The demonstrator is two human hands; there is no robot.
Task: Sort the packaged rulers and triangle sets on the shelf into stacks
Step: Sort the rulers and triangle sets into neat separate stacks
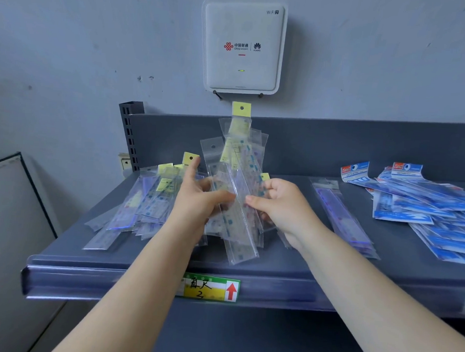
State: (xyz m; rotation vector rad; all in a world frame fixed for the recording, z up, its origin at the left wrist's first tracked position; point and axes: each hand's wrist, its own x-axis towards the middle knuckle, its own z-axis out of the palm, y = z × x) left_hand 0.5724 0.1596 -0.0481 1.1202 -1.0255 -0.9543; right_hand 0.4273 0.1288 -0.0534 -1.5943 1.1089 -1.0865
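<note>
A fanned bundle of clear-packaged rulers [239,160] with yellow header cards stands upright above the middle of the grey shelf [288,263]. My left hand [200,198] grips the bundle from the left, and my right hand [281,206] pinches it from the right. A loose pile of the same yellow-topped rulers [145,200] lies on the shelf to the left. A stack of purple rulers in clear sleeves [343,215] lies to the right of my hands. Blue-packaged sets [425,204] are spread at the far right.
A white router [242,47] hangs on the wall above the shelf's back panel [323,146]. A slotted upright post [130,134] stands at the shelf's back left. A yellow price label [209,287] sits on the front rail. A white board [8,216] leans at the left.
</note>
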